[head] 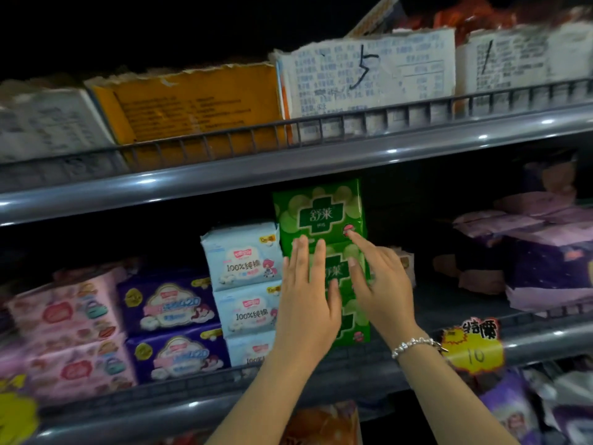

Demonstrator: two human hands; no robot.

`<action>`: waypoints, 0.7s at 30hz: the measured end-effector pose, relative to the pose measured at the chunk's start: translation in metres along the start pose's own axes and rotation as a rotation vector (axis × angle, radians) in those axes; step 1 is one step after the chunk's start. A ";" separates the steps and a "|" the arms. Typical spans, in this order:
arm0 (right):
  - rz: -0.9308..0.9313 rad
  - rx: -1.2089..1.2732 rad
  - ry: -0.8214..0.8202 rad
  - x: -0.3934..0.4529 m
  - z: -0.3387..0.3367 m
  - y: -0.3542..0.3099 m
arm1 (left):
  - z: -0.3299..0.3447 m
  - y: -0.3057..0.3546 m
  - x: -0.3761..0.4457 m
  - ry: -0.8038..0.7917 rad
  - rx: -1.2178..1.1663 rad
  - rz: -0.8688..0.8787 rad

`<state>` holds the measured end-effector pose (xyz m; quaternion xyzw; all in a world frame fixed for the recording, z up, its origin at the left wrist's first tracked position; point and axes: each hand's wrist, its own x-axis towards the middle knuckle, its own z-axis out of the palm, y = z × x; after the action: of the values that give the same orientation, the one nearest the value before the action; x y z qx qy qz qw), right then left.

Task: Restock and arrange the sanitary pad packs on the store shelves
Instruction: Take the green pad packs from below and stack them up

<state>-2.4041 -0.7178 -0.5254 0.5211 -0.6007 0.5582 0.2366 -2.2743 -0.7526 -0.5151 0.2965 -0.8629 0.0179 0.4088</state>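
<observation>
Green film-wrapped sanitary pad packs (321,213), stacked three high as one column on the middle shelf (529,335); this column serves as the landmark.

Left hand (306,303): fingers straight and together, flat against the front of the column's middle pack. Judged purpose: to push the stack back and square its face.

Right hand (382,284): fingers spread, index tip touching the lower right corner of the top pack, remaining fingers resting on the right side of the pack below. Judged purpose: to nudge the top pack into line while steadying the column's open flank. Beaded bracelet (414,345) on this wrist.

White-and-blue packs (240,258): stacked just left of the column, touching it.

Dark blue packs (167,303), then pink packs (64,316): further left, lower stacks.

Purple packs (545,252): well to the right, loosely heaped; dark gap between.

Yellow price tag (471,348): on the rail, lower right.

Torn cartons (365,75): shelf above.
</observation>
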 end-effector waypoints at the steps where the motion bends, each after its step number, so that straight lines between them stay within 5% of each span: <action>1: -0.009 0.012 -0.021 -0.005 -0.003 -0.008 | -0.007 0.000 -0.013 -0.007 -0.023 -0.018; 13: 0.059 0.115 -0.648 -0.191 -0.009 -0.102 | -0.058 -0.037 -0.233 -0.067 -0.187 -0.500; 21: 0.279 0.192 -0.916 -0.315 0.037 -0.128 | -0.048 -0.072 -0.365 -0.132 -0.253 -0.838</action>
<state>-2.1704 -0.6163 -0.7532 0.6469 -0.6530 0.3511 -0.1783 -2.0238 -0.6172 -0.7596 0.5689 -0.6878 -0.2743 0.3578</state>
